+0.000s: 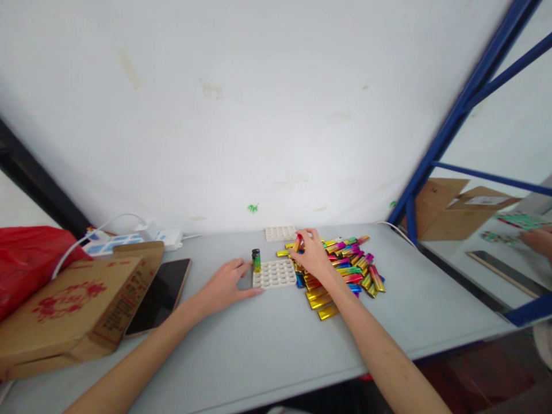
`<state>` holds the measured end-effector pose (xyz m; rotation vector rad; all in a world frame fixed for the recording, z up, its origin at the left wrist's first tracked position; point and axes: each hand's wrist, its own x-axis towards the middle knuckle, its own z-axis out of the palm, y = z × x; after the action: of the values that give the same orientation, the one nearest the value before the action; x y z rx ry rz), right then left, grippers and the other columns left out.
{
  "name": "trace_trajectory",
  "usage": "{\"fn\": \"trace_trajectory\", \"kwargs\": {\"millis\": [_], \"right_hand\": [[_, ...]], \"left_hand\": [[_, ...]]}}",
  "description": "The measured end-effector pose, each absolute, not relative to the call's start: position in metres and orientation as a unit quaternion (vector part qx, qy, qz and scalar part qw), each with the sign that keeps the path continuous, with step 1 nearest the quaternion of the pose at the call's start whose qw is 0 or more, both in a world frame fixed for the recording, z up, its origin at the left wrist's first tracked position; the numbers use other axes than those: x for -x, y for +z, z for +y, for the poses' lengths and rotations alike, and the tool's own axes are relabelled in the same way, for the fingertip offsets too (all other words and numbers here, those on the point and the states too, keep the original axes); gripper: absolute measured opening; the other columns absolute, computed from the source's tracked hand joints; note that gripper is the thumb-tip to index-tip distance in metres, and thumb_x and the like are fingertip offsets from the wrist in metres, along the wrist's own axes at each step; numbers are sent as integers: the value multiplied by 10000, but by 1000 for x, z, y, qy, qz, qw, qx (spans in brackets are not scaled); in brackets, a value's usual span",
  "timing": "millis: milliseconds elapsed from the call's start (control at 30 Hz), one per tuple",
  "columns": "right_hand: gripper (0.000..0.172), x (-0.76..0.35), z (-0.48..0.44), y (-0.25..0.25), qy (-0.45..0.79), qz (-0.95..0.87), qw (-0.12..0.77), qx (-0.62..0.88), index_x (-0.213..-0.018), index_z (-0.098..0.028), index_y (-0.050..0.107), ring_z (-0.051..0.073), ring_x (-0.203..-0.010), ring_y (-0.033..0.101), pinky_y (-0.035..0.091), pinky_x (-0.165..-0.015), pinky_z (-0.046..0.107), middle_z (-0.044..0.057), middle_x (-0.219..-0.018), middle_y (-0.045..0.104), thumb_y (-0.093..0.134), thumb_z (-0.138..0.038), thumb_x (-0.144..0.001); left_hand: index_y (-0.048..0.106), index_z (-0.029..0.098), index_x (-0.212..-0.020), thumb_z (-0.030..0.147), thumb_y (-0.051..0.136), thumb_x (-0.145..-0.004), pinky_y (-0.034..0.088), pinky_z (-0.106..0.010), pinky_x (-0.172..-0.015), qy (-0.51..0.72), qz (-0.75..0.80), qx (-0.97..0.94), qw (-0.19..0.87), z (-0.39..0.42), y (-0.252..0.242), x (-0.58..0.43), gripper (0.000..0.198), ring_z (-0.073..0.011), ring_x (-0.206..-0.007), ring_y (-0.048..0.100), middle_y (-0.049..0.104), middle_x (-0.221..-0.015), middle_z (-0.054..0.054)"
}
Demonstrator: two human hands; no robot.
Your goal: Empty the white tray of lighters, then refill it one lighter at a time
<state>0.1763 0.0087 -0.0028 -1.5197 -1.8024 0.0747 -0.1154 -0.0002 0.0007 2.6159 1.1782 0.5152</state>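
A white tray (276, 275) with rows of small holes lies flat on the table. At its back left corner stand lighters (256, 261) with black tops and yellow-green bodies, upright in the holes. My left hand (228, 284) rests beside the tray's left edge, thumb and fingers apart, the thumb by the near corner. Between the fingertips of my right hand (311, 253) is a shiny gold and red lighter (296, 244), raised over the tray's back right side. Under and beside that hand spreads a pile of metallic lighters (356, 277) in gold, red, blue, green and purple.
A second white tray (280, 233) lies against the wall. At left are a cardboard box (73, 305), a dark phone or tablet (159, 296), a power strip (168, 237) and a red bag (34, 259). Beyond the blue frame (444, 132), another person's hand (537, 238) shows.
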Motion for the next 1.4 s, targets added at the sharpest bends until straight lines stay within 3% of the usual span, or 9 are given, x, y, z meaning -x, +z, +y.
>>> {"fn": "trace_trajectory", "kwargs": {"millis": [100,267,367,567,800,1033,1100,1233,1400], "right_hand": [[481,-175,8,-2,73,-682,458,566,-1284,-157,623,178,-844,687,584,-977,417,177,-1364,497,729,-205,-818],[422,-164,4,0,161,-671,534,489,-1284,-227,637,166,-866,704,643,-812,361,142,-1431,502,679,-238,-864],[507,-154,2,-3,227,-652,552,467,-1380,-256,565,183,-907,721,635,-823,363,132,-1428,562,667,-271,-884],[679,-144,3,-13,290,-596,573,482,-1496,-241,439,223,-972,728,616,-838,380,104,-1196,711,682,-303,-865],[420,-140,-3,0,359,-553,603,450,-1194,-206,655,191,-740,670,584,-666,318,36,-885,686,702,-465,-867],[409,-128,-15,13,452,-543,574,414,-1034,-237,589,86,-464,377,297,-418,213,-67,-673,514,645,-616,-891],[405,-126,-15,9,415,-550,564,455,-933,-244,563,97,-459,336,278,-425,221,-85,-605,430,605,-646,-906],[502,-125,-14,3,267,-575,580,511,-719,-220,520,128,-570,399,320,-528,252,-49,-601,434,528,-672,-939],[560,-122,-20,6,188,-616,543,540,-572,-220,413,119,-563,341,240,-561,275,-57,-540,347,510,-625,-947]], "left_hand": [[648,197,-971,752,652,-838,512,-384,-808,184,402,-889,116,1,-3,116,571,-268,-872,618,648,-962,-76],[658,196,-996,753,631,-857,505,-392,-864,181,401,-891,110,2,-8,117,574,-276,-929,617,654,-1007,-85],[651,191,-1013,751,626,-866,502,-395,-867,175,399,-894,105,2,-8,117,579,-284,-943,617,647,-1011,-87],[643,192,-1005,744,637,-862,502,-386,-841,162,408,-893,99,1,-5,116,570,-281,-925,621,643,-1003,-82],[627,188,-1030,764,621,-873,502,-383,-838,140,407,-897,101,1,-2,115,597,-294,-963,622,638,-1039,-91],[645,179,-1090,766,578,-904,499,-401,-906,143,392,-904,88,0,-1,115,620,-309,-1019,629,656,-1080,-109],[653,174,-1120,771,572,-903,497,-411,-927,148,389,-906,80,1,-3,116,641,-313,-1023,633,663,-1085,-113],[653,168,-1150,784,564,-899,501,-414,-928,146,389,-907,70,3,-6,116,671,-312,-1017,638,666,-1098,-121],[656,183,-1111,784,558,-903,505,-404,-904,149,386,-907,72,3,-8,116,644,-305,-999,637,664,-1076,-111]]}}
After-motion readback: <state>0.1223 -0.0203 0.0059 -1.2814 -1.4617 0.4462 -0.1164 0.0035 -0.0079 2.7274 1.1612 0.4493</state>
